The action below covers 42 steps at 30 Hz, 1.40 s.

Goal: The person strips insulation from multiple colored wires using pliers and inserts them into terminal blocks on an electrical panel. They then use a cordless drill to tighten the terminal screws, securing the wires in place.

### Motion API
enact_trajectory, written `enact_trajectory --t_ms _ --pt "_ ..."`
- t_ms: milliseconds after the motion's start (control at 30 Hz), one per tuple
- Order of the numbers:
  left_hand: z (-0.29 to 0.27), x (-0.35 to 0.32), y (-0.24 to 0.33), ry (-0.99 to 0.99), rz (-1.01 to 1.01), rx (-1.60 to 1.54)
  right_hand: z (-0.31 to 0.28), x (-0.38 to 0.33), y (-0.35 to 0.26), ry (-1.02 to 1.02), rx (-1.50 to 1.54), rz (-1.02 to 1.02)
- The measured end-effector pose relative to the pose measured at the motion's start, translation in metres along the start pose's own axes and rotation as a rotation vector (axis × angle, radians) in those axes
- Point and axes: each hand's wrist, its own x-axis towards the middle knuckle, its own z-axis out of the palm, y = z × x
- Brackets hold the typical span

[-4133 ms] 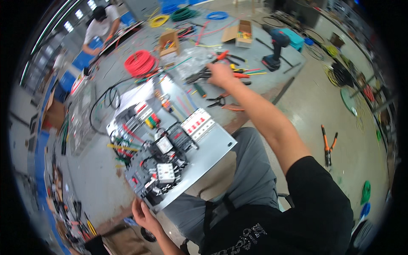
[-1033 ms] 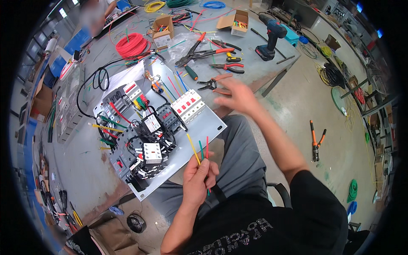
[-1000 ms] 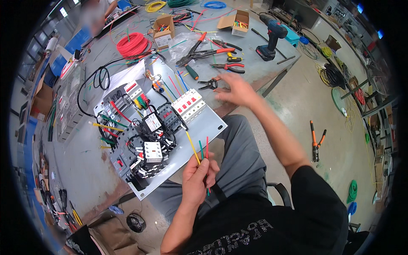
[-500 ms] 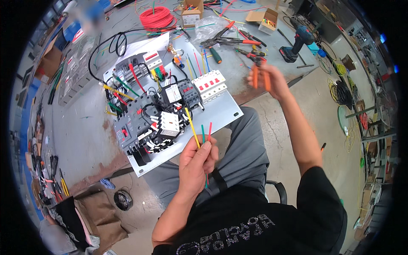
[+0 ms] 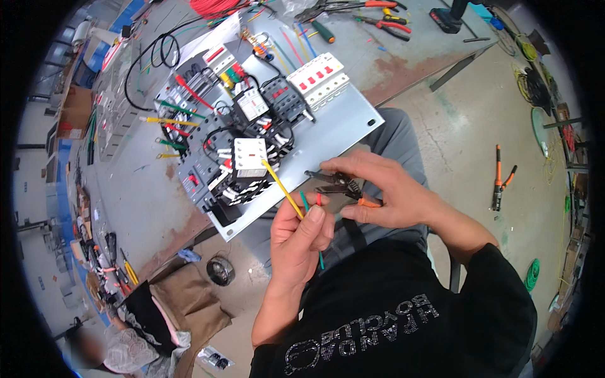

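My left hand (image 5: 301, 238) pinches a small bunch of wires: a yellow wire (image 5: 282, 187) that slants up toward the panel, a green wire (image 5: 305, 201) and a short red one (image 5: 318, 200). My right hand (image 5: 386, 192) holds orange-handled pliers (image 5: 337, 183), their dark jaws pointing left at the wire tips. Both hands hover over my lap, just below the lower edge of the grey metal mounting panel (image 5: 343, 123). The panel carries black contactors (image 5: 242, 154), white breakers with red switches (image 5: 317, 77) and several coloured wires.
More pliers and cutters (image 5: 372, 16) and a coil of red wire (image 5: 217, 6) lie on the table's far side. A black cable loop (image 5: 161, 53) sits left of the panel. Orange-handled pliers (image 5: 501, 176) lie on the floor at right. Bags (image 5: 170, 309) rest below the table.
My right hand has come back from the tools on the table carrying the orange-handled pliers and now meets my left hand at the wire tips. The left hand keeps holding the wires.
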Motion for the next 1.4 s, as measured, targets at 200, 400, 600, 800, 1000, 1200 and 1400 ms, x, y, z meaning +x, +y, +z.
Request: enact_trajectory --t_ms 200,400,600,800,1000,1200,1400 --pt "-0.011 -0.016 -0.003 0.039 0.005 -0.010 0.006 0.003 -0.010 -0.023 -0.169 -0.180" --pt "-0.013 -0.020 -0.006 0.100 0.043 0.005 0.006 0.001 -0.015 -0.046 -0.259 -0.189" --pt "-0.010 -0.021 -0.003 0.182 0.036 0.104 0.007 0.000 -0.019 -0.081 -0.306 -0.155" --pt "-0.015 -0.021 -0.004 0.168 0.032 0.123 0.010 0.001 -0.017 -0.081 -0.302 -0.163" --pt "-0.027 -0.020 -0.007 0.130 -0.009 0.088 0.016 0.002 -0.015 -0.069 -0.322 -0.151" --pt "-0.030 -0.023 -0.010 0.145 -0.009 0.005 0.019 0.001 -0.011 -0.090 -0.278 -0.143" --pt "-0.031 -0.023 -0.011 0.138 -0.024 0.021 0.020 0.003 -0.011 -0.070 -0.339 -0.165"
